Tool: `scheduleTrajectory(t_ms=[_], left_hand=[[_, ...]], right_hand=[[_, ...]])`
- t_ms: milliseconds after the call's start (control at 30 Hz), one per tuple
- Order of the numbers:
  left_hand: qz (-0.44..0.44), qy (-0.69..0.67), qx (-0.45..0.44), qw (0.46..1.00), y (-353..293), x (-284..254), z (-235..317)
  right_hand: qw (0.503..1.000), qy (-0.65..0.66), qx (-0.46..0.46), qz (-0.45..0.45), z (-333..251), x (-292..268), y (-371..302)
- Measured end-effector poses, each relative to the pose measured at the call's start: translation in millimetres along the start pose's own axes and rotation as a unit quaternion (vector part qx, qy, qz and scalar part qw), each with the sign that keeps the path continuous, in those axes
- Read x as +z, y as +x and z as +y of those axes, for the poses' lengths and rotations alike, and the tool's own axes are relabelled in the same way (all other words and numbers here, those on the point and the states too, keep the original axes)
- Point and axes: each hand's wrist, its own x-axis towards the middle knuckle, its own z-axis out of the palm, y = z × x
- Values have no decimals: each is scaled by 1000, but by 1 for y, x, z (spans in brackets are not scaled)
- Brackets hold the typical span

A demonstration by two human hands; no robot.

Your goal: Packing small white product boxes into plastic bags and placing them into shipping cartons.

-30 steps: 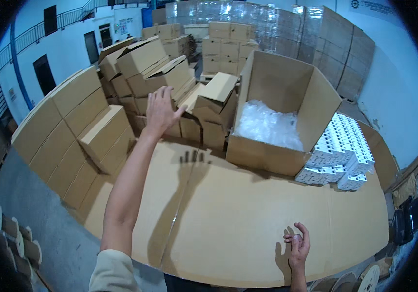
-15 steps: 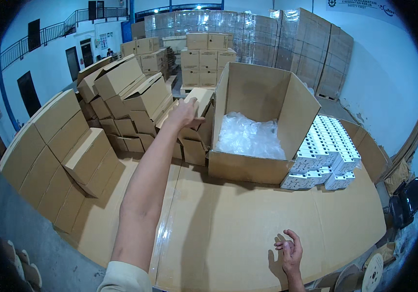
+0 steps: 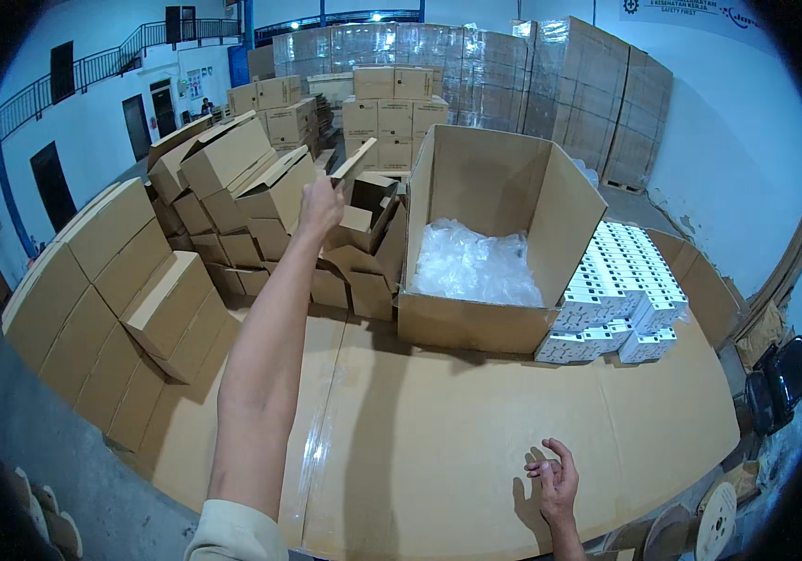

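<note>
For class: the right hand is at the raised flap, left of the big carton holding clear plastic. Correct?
Wrong hand: the head view shows the left hand at the raised flap, left of the big carton holding clear plastic.

- The fingertips of the left hand (image 3: 322, 206) are hidden, so their exact hold on the raised flap (image 3: 356, 161) cannot be told.
- Just right of those fingers, the open carton's (image 3: 384, 221) floor is hidden.
- Below the right hand's (image 3: 558, 482) fingers, the forearm (image 3: 567, 542) is cut off.
- Far beyond the left fingers, a person (image 3: 207, 107) is too small to make out.
</note>
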Motion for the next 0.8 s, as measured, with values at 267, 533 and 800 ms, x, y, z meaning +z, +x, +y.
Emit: scheduleTrajectory(t_ms=[267, 533, 800], left_hand=[[133, -164, -172, 962, 18, -74, 18], [208, -299, -107, 925, -70, -167, 37], [182, -434, -250, 846, -251, -151, 32]], right_hand=[[1000, 18, -5, 0, 3, -1, -3], [997, 69, 12, -21, 1, 1, 0], [985, 74, -26, -153, -34, 74, 37]])
